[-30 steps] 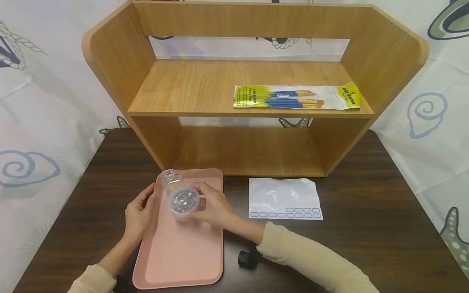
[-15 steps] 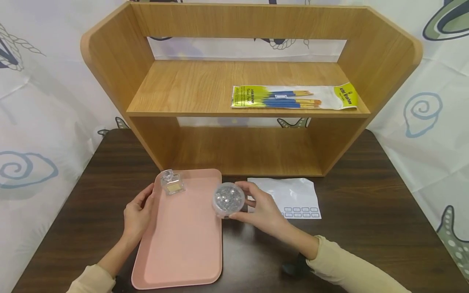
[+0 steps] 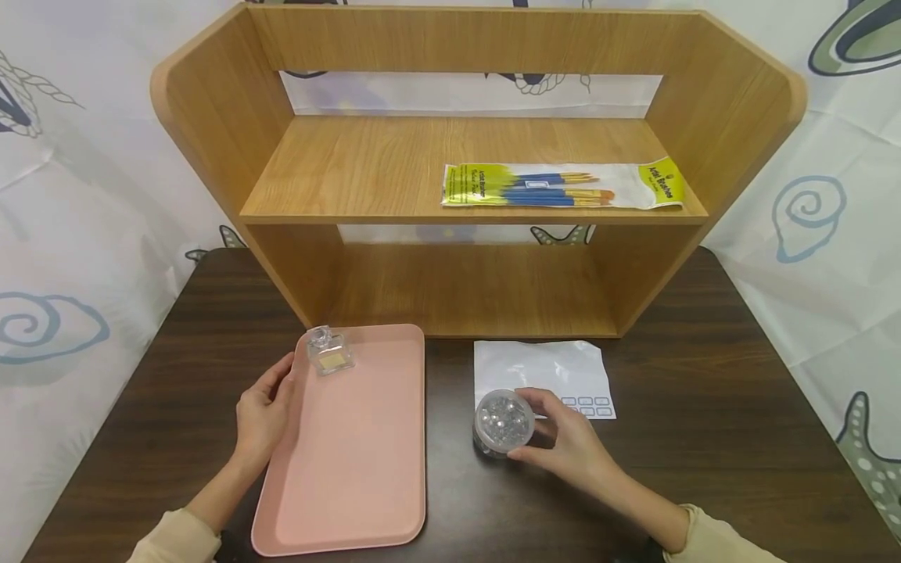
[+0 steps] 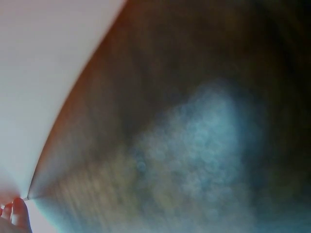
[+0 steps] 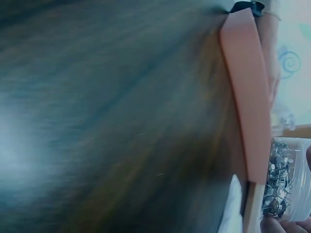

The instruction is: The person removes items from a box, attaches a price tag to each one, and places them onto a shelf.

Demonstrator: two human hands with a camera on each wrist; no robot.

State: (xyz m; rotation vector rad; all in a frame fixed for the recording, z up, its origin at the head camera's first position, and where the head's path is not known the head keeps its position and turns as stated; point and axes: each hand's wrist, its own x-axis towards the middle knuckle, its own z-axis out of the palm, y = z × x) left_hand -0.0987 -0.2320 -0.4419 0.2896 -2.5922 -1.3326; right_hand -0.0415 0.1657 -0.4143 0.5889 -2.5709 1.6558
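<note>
My right hand point(image 3: 570, 442) holds a clear round jar point(image 3: 504, 422) by its side, thumb in front and fingers behind. Small shiny silver metal pieces, like thumbtacks, fill the jar point(image 5: 279, 182) in the right wrist view. It is over the dark table, at the front left corner of a white sheet. My left hand point(image 3: 262, 414) rests against the left rim of a pink tray point(image 3: 352, 469), fingers fairly straight along its outer edge. A small square glass bottle point(image 3: 331, 352) lies in the tray's far left corner. The left wrist view is mostly blurred, with fingertips point(image 4: 19, 213) at its lower left.
Behind the tray stands a two-level wooden shelf point(image 3: 450, 215). A packet of artist brushes point(image 3: 563, 186) lies on its upper board, toward the right. A white sheet with printed labels point(image 3: 542, 363) lies on the dark table point(image 3: 704, 399) before the shelf.
My right hand has carried the jar from over the tray, beside the bottle, rightward across the tray's edge to the table near the white sheet. The left hand has stayed at the tray's rim.
</note>
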